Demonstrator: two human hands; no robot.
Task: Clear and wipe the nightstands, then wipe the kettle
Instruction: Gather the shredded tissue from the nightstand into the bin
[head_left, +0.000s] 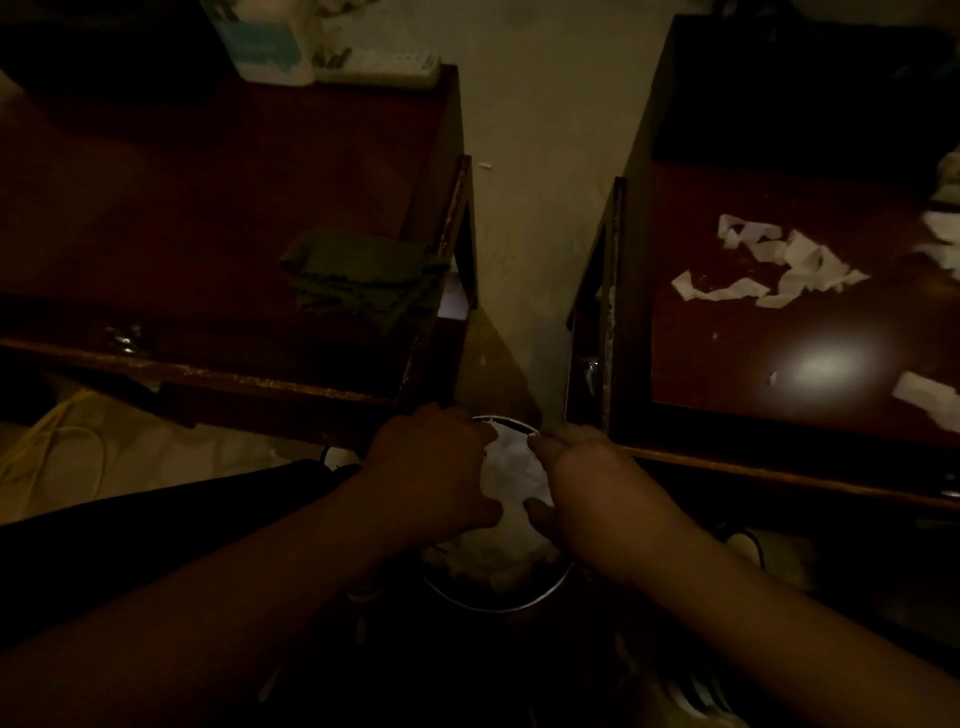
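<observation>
Both hands over the waste bin, paper scraps not yet cleared from the right nightstand.

At the bottom centre of the frame the left hand and right hand sit above a round bin, fingers curled around a wad of white paper between them; in this dim light I cannot tell whether the hold is firm or loosening. More torn paper scraps lie strewn on the right nightstand at right of frame. They look feather-light, limp and easily torn, so they are probably best swept together and pinched in a bunch, not picked singly. A green cloth, soft and crumpled, rests on the left nightstand near its right edge; grabbing it anywhere by a handful should do. No kettle is visible.
</observation>
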